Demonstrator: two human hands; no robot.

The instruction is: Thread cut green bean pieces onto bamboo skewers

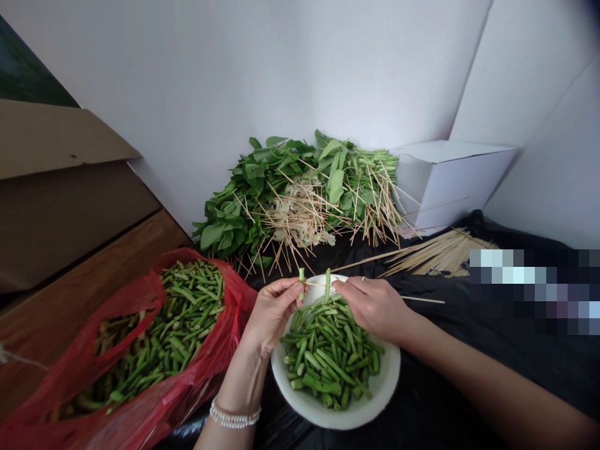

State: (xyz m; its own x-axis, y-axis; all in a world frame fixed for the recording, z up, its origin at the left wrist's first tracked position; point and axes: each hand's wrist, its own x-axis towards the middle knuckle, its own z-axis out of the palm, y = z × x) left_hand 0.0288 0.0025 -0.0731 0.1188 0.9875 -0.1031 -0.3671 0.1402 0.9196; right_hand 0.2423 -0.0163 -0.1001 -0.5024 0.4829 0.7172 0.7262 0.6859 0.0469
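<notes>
Above a white bowl (pixel 392 390) heaped with cut green bean pieces (pixel 328 359), my two hands work close together. My left hand (pixel 276 306) pinches a short green bean piece (pixel 302 274) upright between thumb and fingers. Closed around a thin bamboo skewer (pixel 424 300) is my right hand (pixel 375 306); the skewer's back end sticks out to the right. Its front end reaches the piece in my left hand; whether it has gone through I cannot tell. Another bean piece (pixel 327 282) sits crosswise on the skewer beside my right fingertips.
A red plastic bag (pixel 234 312) full of bean pieces lies left. Skewered leafy greens (pixel 262 169) are piled against the wall. Loose skewers (pixel 431 250) lie to the right on black sheeting (pixel 450 350), near a white box (pixel 454 181). A cardboard box (pixel 60 206) stands far left.
</notes>
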